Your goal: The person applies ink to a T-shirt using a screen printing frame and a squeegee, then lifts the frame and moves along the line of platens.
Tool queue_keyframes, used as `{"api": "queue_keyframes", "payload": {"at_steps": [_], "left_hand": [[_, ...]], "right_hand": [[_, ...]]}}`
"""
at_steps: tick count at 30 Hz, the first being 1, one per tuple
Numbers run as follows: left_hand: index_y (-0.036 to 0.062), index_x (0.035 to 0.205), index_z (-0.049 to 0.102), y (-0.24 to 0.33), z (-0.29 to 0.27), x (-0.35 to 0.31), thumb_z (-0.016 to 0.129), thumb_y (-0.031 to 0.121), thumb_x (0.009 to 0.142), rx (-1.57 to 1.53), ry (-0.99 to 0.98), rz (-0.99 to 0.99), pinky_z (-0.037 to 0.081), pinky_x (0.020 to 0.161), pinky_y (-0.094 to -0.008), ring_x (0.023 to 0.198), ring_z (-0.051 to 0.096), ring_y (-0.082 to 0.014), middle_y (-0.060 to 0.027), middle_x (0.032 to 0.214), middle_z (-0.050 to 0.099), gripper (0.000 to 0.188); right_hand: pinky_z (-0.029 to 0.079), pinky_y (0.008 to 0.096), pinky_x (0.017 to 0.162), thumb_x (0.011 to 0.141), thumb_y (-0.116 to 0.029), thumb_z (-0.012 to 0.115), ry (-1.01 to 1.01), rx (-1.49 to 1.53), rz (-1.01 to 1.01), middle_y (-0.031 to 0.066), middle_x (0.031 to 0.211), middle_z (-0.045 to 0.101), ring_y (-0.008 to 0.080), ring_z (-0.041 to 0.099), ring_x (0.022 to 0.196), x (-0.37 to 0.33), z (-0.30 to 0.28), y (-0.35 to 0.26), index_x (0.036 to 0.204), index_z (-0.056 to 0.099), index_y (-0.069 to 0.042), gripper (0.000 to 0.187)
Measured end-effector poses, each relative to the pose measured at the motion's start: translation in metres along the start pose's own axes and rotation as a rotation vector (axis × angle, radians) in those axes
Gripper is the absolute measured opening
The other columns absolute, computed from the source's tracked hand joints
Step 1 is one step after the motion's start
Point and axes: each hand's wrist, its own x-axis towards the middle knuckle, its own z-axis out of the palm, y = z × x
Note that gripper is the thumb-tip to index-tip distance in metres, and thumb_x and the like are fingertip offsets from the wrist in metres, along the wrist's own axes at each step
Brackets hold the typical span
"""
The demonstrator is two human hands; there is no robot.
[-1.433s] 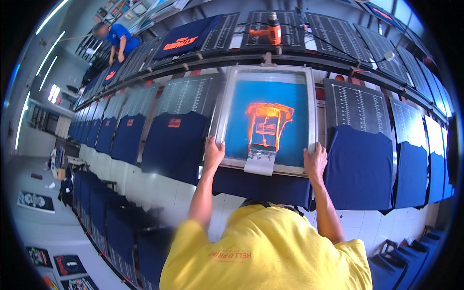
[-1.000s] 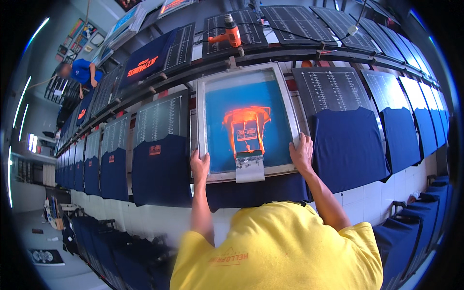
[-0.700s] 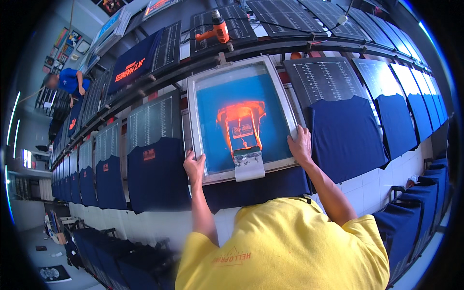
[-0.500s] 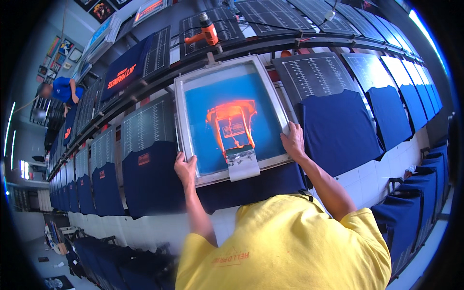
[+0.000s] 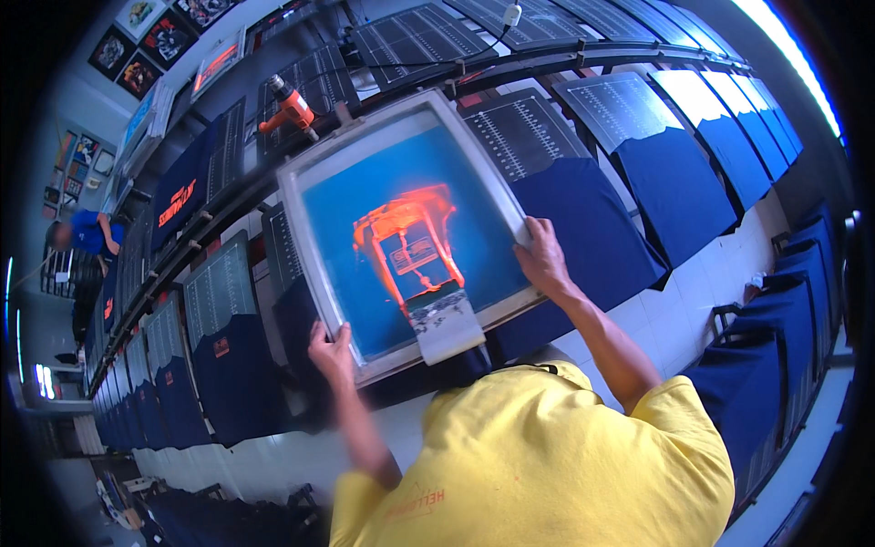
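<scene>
Both my hands hold a screen-printing frame [image 5: 489,164] by its sides. My left hand [image 5: 333,354] grips the lower left edge, its thumb showing on top. My right hand [image 5: 542,255] is closed round the right edge. Bright orange ink [image 5: 401,214] lies on the frame's blue mesh [image 5: 346,191], around a small rectangular design. A wide, pale squeegee [image 5: 447,328], smeared with ink, rests at the lower end of the mesh and overhangs the frame's near edge. The frame sits slanted over the row of boards and hides what is beneath it.
Dark blue shirts [image 5: 583,219] cover boards to the right; shirts on the left [image 5: 228,383] bear small orange prints. An orange heat gun [image 5: 290,111] stands beyond the rail [image 5: 374,117]. Another person [image 5: 89,232] in blue is far left. Dark garments [image 5: 738,365] hang at the right.
The frame has moved right along the boards, away from the heat gun, with both hands still on it and the squeegee riding along. My view has turned, tilting the scene.
</scene>
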Motion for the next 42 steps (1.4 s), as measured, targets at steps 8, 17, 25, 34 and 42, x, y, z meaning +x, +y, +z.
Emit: {"api": "queue_keyframes", "payload": {"at_steps": [8, 17, 25, 34, 42], "left_hand": [[-0.0097, 0.113, 0.066, 0.1, 0.148, -0.064, 0.078, 0.011, 0.078, -0.219, -0.056, -0.056, 0.051, 0.092, -0.0371, 0.105, 0.068, -0.0322, -0.0212, 0.12, 0.067, 0.042], [-0.012, 0.107, 0.066, 0.158, 0.23, -0.072, 0.077, 0.014, 0.076, -0.06, -0.078, 0.012, 0.053, 0.089, -0.041, 0.1, 0.068, -0.0396, -0.0251, 0.112, 0.068, 0.042], [-0.011, 0.104, 0.067, 0.148, 0.242, -0.051, 0.076, 0.015, 0.076, -0.054, -0.102, -0.008, 0.054, 0.084, -0.0407, 0.093, 0.069, -0.0394, -0.0241, 0.106, 0.069, 0.039], [-0.0082, 0.097, 0.068, 0.143, 0.241, -0.039, 0.076, 0.012, 0.076, -0.028, -0.075, 0.005, 0.053, 0.083, -0.0407, 0.089, 0.069, -0.0377, -0.0204, 0.099, 0.069, 0.031], [-0.0082, 0.102, 0.068, 0.14, 0.246, -0.038, 0.078, 0.013, 0.075, -0.135, -0.101, -0.034, 0.052, 0.087, -0.0406, 0.095, 0.069, -0.0374, -0.022, 0.104, 0.069, 0.035]], "right_hand": [[0.047, 0.0422, 0.099, 0.084, -0.01, 0.071, 0.049, -0.028, -0.031, 0.0182, 0.126, 0.053, 0.0386, 0.056, 0.118, 0.047, -0.13, 0.138, 0.135, 0.051, 0.0, 0.055], [0.048, 0.0442, 0.099, 0.085, -0.012, 0.072, 0.036, -0.12, 0.035, 0.0175, 0.125, 0.052, 0.0387, 0.055, 0.118, 0.096, -0.176, 0.217, 0.136, 0.05, -0.001, 0.057], [0.048, 0.0459, 0.097, 0.083, -0.009, 0.074, 0.02, -0.09, 0.03, 0.0196, 0.124, 0.051, 0.0413, 0.056, 0.116, 0.12, -0.162, 0.221, 0.135, 0.05, 0.0, 0.058], [0.049, 0.0451, 0.097, 0.082, -0.011, 0.073, 0.028, -0.068, 0.029, 0.0192, 0.123, 0.052, 0.0404, 0.056, 0.116, 0.127, -0.157, 0.205, 0.133, 0.052, 0.001, 0.056], [0.049, 0.0431, 0.093, 0.081, -0.011, 0.074, 0.057, -0.071, 0.006, 0.0174, 0.117, 0.054, 0.0381, 0.058, 0.111, 0.129, -0.154, 0.213, 0.13, 0.056, 0.0, 0.054]]}}
